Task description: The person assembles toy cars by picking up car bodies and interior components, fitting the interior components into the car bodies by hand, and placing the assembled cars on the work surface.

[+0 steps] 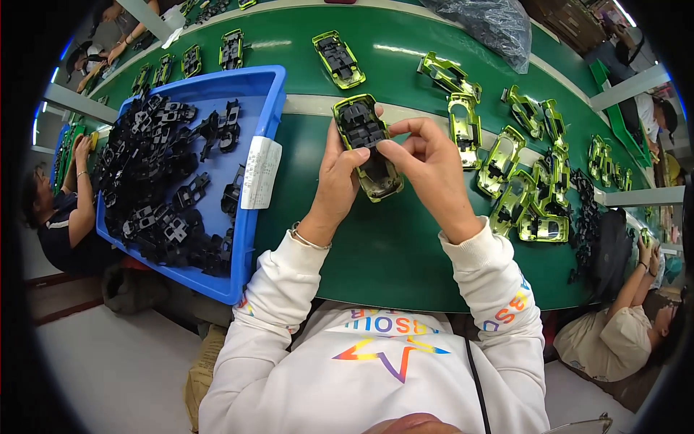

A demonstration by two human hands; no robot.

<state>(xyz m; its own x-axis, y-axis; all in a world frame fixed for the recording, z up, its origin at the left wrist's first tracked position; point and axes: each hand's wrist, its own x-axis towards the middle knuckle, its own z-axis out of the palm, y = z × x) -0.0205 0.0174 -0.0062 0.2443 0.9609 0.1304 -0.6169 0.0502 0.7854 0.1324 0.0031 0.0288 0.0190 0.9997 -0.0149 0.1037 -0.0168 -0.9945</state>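
Upside down between my hands is a shiny lime-green toy car body (pixel 391 189), with a black plastic interior piece (pixel 358 118) seated in it. My left hand (pixel 338 173) is wrapped round its left side, thumb lying on the black piece. From the right, my right hand (pixel 432 163) grips the car body's edge, and its thumb presses near the middle of the black piece. Its fingers are curled, partly hidden behind the thumb. Just beyond my hands lies another green car body (pixel 337 59) with a black piece inside.
A blue bin (pixel 249 94) full of black plastic pieces (pixel 155 145) stands at my left. Several green car shells (pixel 503 160) are heaped on the green table (pixel 347 271) to my right. Clear plastic sheeting (pixel 491 29) lies at the far side. Other people work at both sides.
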